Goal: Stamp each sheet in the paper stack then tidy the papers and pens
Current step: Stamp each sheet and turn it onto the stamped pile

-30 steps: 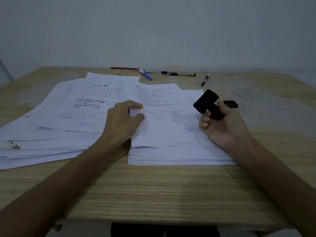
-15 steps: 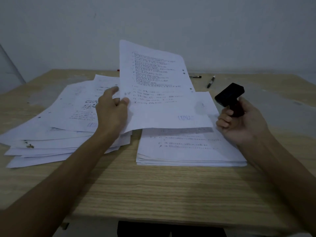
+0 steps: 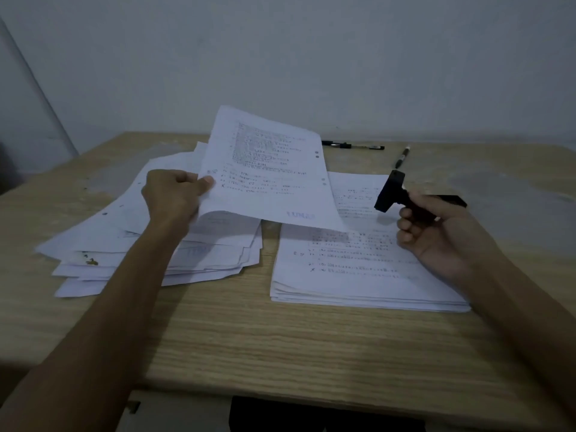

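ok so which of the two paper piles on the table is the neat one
The pile on the right, under the hand holding the stamp. Its edges line up squarely, while the left pile is fanned out with corners sticking out.

Wooden table point(image 3: 280, 353): pale, straight grain running left to right. Front edge shows along the bottom of the view; dark space beneath it. Duller greyish patches on the surface at far left and far right. Small dark specks on the top near the left side.

Wall point(image 3: 311, 57): plain, pale grey-white, meets the table's far edge. Faint marks, nothing legible.

Pale slanted bar or frame edge point(image 3: 34, 85) at upper left, leaning against or running along the wall; what it is cannot be told.
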